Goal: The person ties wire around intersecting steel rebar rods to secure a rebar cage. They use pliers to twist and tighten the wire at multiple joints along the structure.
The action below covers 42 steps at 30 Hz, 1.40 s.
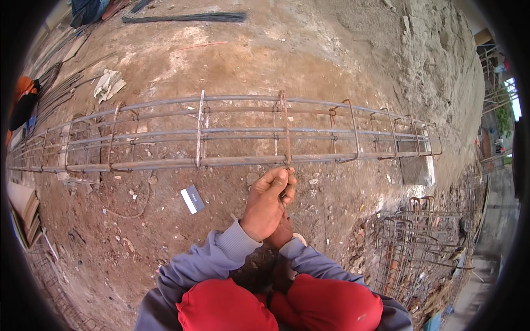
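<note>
A long reinforcing-steel cage (240,160) lies across the ground before me, its long bars ringed by bent stirrups. My left hand (265,207) is just below the near bar, under a rusty stirrup (287,136). Its thumb and fingertips pinch what looks like a thin tie wire (288,165) where stirrup and bar cross. Close behind that wrist is my right hand (283,229), low between my red-clad knees and mostly covered by the left. Whether its fingers hold anything is hidden. A grey and white card (193,199) bearing writing rests on the dirt left of my hands.
Concrete blocks (416,171) sit under the cage near its ends. Loose stirrups (408,231) stand in a pile at right. A wire bundle (186,17), crumpled paper (109,85), rebar (60,93) and boards (25,207) lie around. A person in orange (24,97) is at far left.
</note>
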Each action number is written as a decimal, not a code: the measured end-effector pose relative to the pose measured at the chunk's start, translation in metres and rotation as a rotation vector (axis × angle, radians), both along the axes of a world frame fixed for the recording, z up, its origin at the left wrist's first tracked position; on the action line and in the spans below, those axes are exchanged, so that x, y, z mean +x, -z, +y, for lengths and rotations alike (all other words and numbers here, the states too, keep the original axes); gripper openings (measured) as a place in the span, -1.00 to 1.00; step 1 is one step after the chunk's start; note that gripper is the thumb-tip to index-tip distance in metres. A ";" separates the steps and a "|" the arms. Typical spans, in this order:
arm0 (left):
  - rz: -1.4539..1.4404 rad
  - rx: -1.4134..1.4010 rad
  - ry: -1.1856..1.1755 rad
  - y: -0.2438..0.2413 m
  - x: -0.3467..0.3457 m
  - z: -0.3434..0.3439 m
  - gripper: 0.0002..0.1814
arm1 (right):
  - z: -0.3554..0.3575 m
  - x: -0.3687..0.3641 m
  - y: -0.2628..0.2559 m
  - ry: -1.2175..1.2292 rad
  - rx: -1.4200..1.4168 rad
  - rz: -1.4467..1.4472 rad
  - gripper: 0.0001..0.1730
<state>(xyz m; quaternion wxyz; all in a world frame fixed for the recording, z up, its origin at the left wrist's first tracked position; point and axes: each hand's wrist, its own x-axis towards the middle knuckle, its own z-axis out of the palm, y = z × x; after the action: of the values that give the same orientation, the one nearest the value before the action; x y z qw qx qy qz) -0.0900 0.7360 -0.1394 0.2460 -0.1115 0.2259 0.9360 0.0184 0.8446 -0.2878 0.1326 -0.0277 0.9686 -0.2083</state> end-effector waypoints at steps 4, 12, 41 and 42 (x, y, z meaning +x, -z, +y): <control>0.008 -0.167 -0.027 -0.005 0.004 -0.003 -0.80 | 0.038 0.002 0.017 -0.039 -0.265 0.009 -0.56; 0.012 -0.220 -0.043 -0.007 0.004 -0.011 -0.77 | 0.065 0.000 -0.168 0.498 -1.080 -0.552 -0.74; 0.048 -0.171 -0.078 0.008 0.017 0.003 -0.82 | 0.022 -0.020 -0.198 0.194 -0.285 -0.019 -0.83; 0.071 -0.195 -0.106 0.008 0.020 0.005 -0.78 | 0.020 -0.022 -0.190 0.199 -0.302 -0.014 -0.83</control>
<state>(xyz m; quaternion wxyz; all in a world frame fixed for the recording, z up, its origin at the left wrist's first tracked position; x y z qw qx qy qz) -0.0702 0.7407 -0.1471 0.1761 -0.1135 0.3181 0.9246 -0.0038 0.8649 -0.0981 0.1123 0.0503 0.9233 -0.3637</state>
